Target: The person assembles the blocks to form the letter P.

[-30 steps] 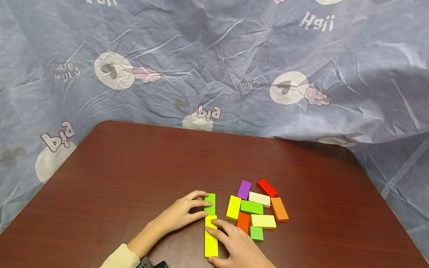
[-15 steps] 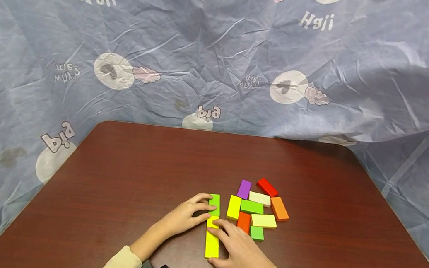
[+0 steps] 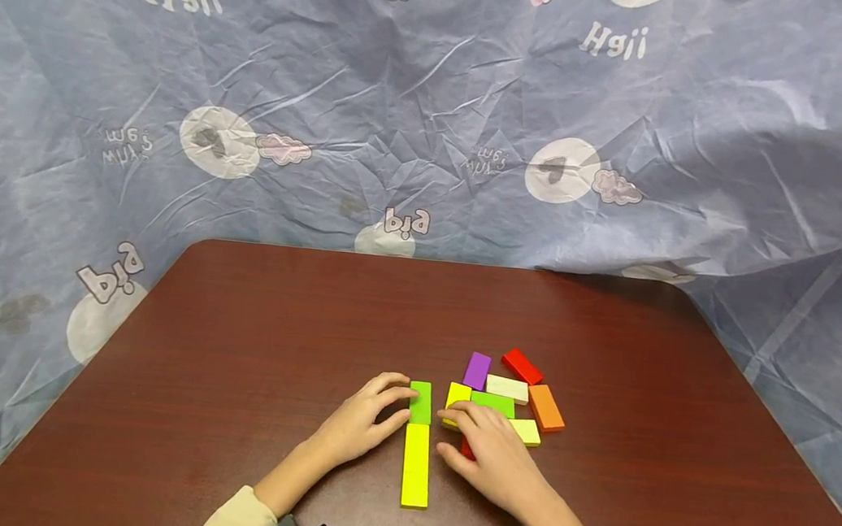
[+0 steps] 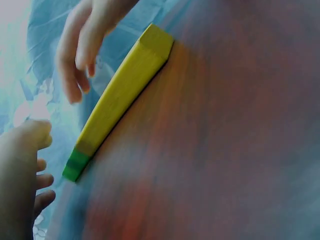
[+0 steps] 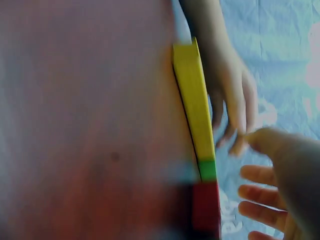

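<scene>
A green wooden block (image 3: 421, 406) lies end to end with a long yellow wooden block (image 3: 416, 466), forming a straight strip on the table. My left hand (image 3: 354, 423) is beside the green block, its relaxed fingertips at that block's left edge. My right hand (image 3: 498, 460), fingers loosely bent and apart, is over the near part of a block cluster and holds nothing visible. Beneath it a red block (image 3: 467, 449) is mostly covered, and a pale yellow block (image 3: 528, 432) partly. In the right wrist view the yellow block (image 5: 192, 100) lies away from the right fingers.
Around the right hand lie a yellow block (image 3: 458, 393), a green block (image 3: 490, 403), a whitish block (image 3: 507, 389), a purple block (image 3: 477, 370), a red block (image 3: 522, 366) and an orange block (image 3: 546, 409). A printed blue-grey cloth (image 3: 431, 117) hangs behind the brown table (image 3: 278, 310).
The green and yellow strip has shifted slightly right since a second ago. My right hand has let go of the yellow block and moved right and up over the cluster.
</scene>
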`<action>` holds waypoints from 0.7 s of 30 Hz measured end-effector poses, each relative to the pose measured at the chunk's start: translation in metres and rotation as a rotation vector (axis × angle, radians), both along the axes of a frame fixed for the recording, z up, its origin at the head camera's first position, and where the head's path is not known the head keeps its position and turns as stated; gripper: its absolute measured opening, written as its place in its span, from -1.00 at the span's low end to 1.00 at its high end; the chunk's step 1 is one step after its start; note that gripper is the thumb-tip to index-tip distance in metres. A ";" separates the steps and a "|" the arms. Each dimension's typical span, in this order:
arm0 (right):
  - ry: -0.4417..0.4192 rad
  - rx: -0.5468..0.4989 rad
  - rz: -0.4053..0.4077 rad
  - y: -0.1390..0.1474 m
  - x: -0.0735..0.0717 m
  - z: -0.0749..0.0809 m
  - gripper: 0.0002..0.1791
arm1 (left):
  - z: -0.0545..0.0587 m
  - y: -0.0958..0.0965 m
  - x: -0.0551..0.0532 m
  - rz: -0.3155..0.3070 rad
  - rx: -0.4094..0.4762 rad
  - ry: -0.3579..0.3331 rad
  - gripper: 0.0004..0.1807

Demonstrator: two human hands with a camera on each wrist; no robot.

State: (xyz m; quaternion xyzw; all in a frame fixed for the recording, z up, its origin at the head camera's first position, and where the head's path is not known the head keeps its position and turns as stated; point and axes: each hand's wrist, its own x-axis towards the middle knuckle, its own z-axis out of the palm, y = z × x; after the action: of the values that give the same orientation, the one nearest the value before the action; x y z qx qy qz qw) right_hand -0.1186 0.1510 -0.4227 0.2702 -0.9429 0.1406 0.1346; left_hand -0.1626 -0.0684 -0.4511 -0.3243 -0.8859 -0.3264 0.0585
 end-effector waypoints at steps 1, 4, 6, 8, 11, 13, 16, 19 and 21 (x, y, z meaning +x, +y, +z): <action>0.014 0.008 -0.018 0.002 -0.004 0.001 -0.64 | 0.000 0.000 0.003 -0.007 -0.013 0.018 -0.62; 0.037 0.055 -0.033 0.007 -0.013 0.001 -0.69 | -0.001 0.002 0.013 -0.062 -0.109 0.072 -0.50; 0.037 0.086 -0.037 0.008 -0.020 0.002 -0.68 | -0.002 0.002 0.021 -0.107 -0.182 0.102 -0.38; 0.025 0.111 -0.049 0.007 -0.027 0.002 -0.66 | -0.004 0.002 0.028 -0.137 -0.248 0.126 -0.27; -0.008 0.124 -0.066 0.004 -0.042 0.003 -0.65 | -0.006 0.002 0.034 -0.148 -0.312 0.162 -0.18; -0.036 0.113 -0.068 0.002 -0.053 0.004 -0.65 | -0.006 0.002 0.035 -0.146 -0.328 0.178 -0.16; -0.072 0.072 -0.043 -0.003 -0.068 0.006 -0.65 | -0.006 0.002 0.035 -0.143 -0.338 0.203 -0.16; -0.073 0.055 0.009 -0.008 -0.077 0.008 -0.67 | -0.007 0.003 0.035 -0.148 -0.337 0.211 -0.16; -0.072 0.051 0.049 -0.012 -0.081 0.008 -0.67 | -0.007 0.004 0.035 -0.152 -0.338 0.208 -0.16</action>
State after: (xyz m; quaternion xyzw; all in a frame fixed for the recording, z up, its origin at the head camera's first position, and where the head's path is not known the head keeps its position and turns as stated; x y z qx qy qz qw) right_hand -0.1995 0.1392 -0.4144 0.2915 -0.9435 0.1292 0.0901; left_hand -0.1274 -0.0648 -0.4584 -0.4271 -0.8904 -0.1413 0.0697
